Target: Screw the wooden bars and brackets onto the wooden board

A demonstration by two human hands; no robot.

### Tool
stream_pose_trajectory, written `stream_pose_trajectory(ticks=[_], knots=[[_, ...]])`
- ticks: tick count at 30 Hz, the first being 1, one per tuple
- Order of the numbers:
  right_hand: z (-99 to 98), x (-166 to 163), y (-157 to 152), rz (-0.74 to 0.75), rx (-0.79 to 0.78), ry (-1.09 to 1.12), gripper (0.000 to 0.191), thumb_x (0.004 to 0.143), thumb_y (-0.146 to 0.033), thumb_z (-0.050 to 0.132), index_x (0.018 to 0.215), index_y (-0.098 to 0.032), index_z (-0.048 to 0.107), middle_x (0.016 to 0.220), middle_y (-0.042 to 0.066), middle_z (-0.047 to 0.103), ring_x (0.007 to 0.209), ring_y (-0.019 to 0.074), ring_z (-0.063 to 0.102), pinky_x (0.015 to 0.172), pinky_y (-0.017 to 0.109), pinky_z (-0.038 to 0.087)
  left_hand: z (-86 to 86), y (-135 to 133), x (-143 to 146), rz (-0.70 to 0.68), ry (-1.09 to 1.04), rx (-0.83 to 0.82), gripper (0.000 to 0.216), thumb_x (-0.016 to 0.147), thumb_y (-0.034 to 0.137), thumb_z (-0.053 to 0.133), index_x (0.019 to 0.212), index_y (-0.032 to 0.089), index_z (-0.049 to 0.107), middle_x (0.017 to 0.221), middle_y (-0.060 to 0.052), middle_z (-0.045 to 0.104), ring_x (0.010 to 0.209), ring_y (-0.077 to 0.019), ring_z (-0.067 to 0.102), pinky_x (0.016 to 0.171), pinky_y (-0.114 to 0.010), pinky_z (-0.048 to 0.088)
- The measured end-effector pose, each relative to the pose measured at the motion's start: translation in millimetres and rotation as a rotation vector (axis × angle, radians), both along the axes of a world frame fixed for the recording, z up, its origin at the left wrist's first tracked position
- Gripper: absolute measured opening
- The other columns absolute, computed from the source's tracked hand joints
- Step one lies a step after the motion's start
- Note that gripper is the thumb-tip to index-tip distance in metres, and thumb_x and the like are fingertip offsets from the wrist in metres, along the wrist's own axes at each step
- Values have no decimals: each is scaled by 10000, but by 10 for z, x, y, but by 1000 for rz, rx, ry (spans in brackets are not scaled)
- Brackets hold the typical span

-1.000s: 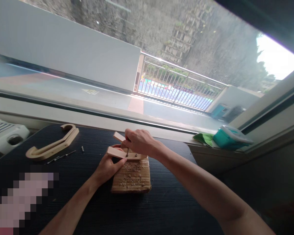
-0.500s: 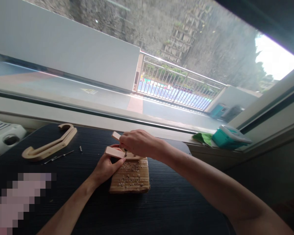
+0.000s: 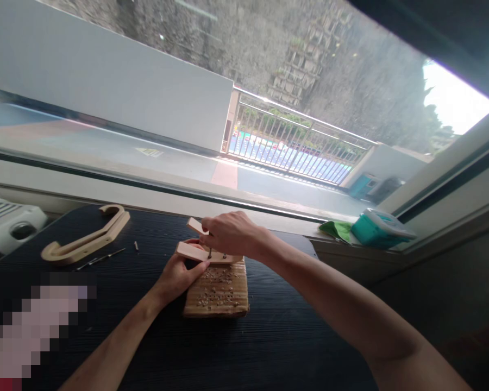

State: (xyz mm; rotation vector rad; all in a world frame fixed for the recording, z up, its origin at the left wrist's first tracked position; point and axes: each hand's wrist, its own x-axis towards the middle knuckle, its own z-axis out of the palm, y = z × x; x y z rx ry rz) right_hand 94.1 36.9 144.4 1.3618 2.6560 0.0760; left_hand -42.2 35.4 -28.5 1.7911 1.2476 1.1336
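My left hand [image 3: 181,276] is closed around the near left end of a pale wooden piece [image 3: 192,251], thumb pressed along its edge. This piece rests on a ridged block of corrugated cardboard [image 3: 217,304] dotted with small holes and crumbs. Over the wood, my right hand [image 3: 231,231] is bent with its fingers closed on a thin metal shaft [image 3: 210,252] that stands upright on the wood; its upper end is hidden in the fingers. A second metal screw [image 3: 224,256] sticks up just to the right. Another pale wooden arm [image 3: 196,225] projects behind my right fingers.
On the dark table [image 3: 293,326], a curved wooden frame [image 3: 87,239] lies at left beside a thin metal rod [image 3: 101,259] and a small metal pin [image 3: 136,246]. A teal box [image 3: 381,228] and green cloth [image 3: 336,231] sit on the sill; a white appliance [image 3: 8,222] stands far left.
My right hand has risen slightly and turned at the wrist, showing more of the metal shaft. My left hand keeps its hold on the wooden piece. The view has shifted a little.
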Motion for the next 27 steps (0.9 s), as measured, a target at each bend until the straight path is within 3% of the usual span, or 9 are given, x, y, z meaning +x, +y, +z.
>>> stream_pose_trajectory(ticks=[4, 9, 14, 19, 23, 27], knots=[[82, 39, -18, 121, -36, 0, 239, 900, -284, 416, 995, -165, 600, 860, 66, 692, 741, 176, 619, 524, 260, 287, 10, -6, -1, -5, 0, -6, 291, 683, 428, 618, 858, 195, 617, 1095, -74, 625, 1132, -259, 528, 998, -385, 416], [-37, 83, -10, 181, -20, 38, 208, 928, -221, 392, 940, -145, 585, 889, 63, 681, 736, 146, 604, 542, 259, 278, -10, 9, 2, -17, -1, -16, 303, 696, 419, 615, 899, 194, 605, 1130, -75, 614, 1147, -248, 520, 1007, -374, 407], [-170, 112, 22, 20, 13, 89, 262, 934, -291, 376, 921, -138, 589, 821, 74, 685, 704, 161, 612, 546, 262, 307, -41, 17, -2, -7, 9, -27, 315, 692, 439, 615, 886, 190, 603, 1146, -80, 597, 1161, -253, 506, 1025, -385, 384], [-132, 71, 8, -81, 5, 78, 329, 926, -346, 353, 912, -138, 607, 821, 96, 689, 729, 201, 632, 537, 272, 336, -31, 0, -4, -13, 9, -46, 329, 699, 439, 612, 918, 193, 602, 1104, -73, 620, 1155, -252, 509, 1025, -396, 383], [-3, 89, -42, -9, -41, 24, 300, 903, -363, 392, 925, -159, 611, 828, 88, 692, 729, 198, 630, 541, 266, 338, -20, -8, -2, -5, 6, -41, 352, 690, 452, 615, 925, 190, 604, 1175, -84, 589, 1130, -255, 527, 1005, -402, 403], [48, 147, -54, 126, -78, 74, 204, 875, -211, 420, 1002, -194, 579, 898, 53, 694, 759, 168, 616, 541, 252, 306, -5, -2, 0, 1, 6, -32, 341, 683, 449, 616, 900, 186, 604, 1172, -87, 589, 1139, -259, 524, 1009, -385, 404]])
